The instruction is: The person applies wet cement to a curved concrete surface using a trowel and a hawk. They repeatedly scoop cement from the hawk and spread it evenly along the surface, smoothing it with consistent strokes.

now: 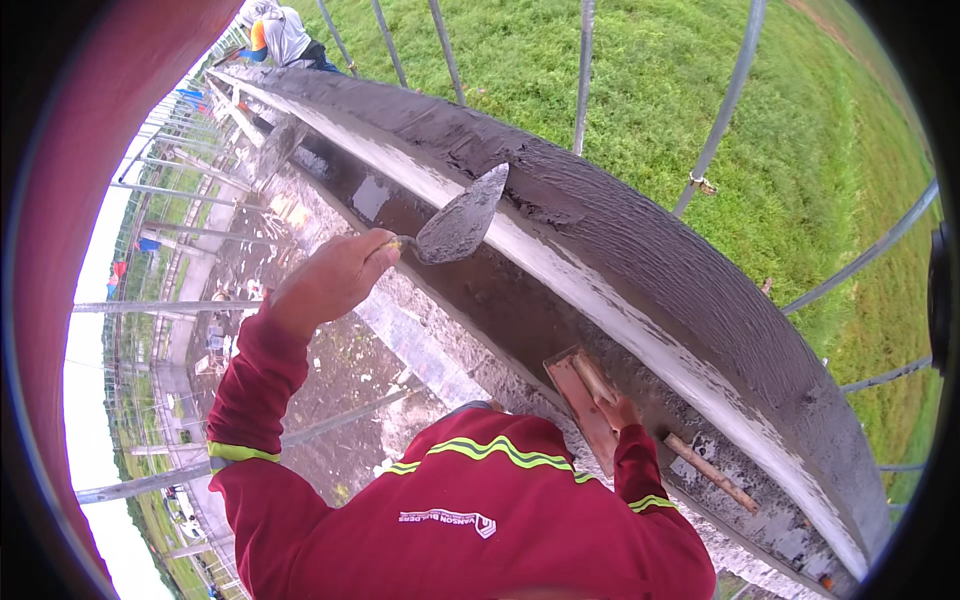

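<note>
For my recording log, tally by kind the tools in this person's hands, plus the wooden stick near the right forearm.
Trowel, in the left hand: 1
Wooden float, in the right hand: 1
Wooden stick: 1
Total: 3

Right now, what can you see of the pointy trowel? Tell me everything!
The trowel has a leaf-shaped blade narrowing to a point, its face coated in grey, wet-looking mortar. A thin neck joins it to the handle, which is mostly hidden inside the left hand; a yellowish bit shows beside the fingers. The tip aims forward and to the right, toward the grey wall. Whether it touches the wall, I can't tell.
</note>
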`<state>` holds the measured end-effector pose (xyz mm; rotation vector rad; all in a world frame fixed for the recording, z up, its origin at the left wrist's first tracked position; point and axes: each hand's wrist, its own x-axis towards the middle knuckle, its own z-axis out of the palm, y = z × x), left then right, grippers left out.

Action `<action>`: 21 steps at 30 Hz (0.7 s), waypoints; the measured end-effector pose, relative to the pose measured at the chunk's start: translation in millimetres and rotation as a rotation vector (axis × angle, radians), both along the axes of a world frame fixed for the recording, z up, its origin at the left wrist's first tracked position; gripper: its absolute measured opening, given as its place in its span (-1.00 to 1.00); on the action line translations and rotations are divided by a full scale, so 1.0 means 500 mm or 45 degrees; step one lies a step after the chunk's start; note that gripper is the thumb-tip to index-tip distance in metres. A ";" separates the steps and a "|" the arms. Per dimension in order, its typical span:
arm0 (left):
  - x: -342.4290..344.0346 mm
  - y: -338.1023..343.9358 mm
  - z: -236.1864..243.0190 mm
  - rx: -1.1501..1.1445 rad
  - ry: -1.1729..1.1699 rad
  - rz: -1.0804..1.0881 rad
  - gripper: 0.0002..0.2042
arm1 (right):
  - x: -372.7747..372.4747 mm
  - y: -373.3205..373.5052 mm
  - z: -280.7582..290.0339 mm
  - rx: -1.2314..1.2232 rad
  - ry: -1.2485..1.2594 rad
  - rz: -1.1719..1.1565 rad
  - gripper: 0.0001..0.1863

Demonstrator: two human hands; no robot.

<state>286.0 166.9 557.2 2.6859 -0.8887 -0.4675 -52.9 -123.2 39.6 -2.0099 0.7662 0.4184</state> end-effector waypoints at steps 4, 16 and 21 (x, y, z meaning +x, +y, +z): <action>-0.065 -0.030 0.012 -0.020 0.207 -0.086 -0.70 | 0.001 -0.003 0.001 0.010 0.059 0.000 -0.25; -0.068 -0.011 -0.018 0.255 -0.742 -0.224 -0.65 | 0.000 -0.014 0.031 0.108 0.001 -0.017 -0.26; -0.073 0.048 -0.150 -0.247 -0.445 0.015 -0.77 | -0.016 -0.014 0.001 0.082 -0.039 -0.039 -0.31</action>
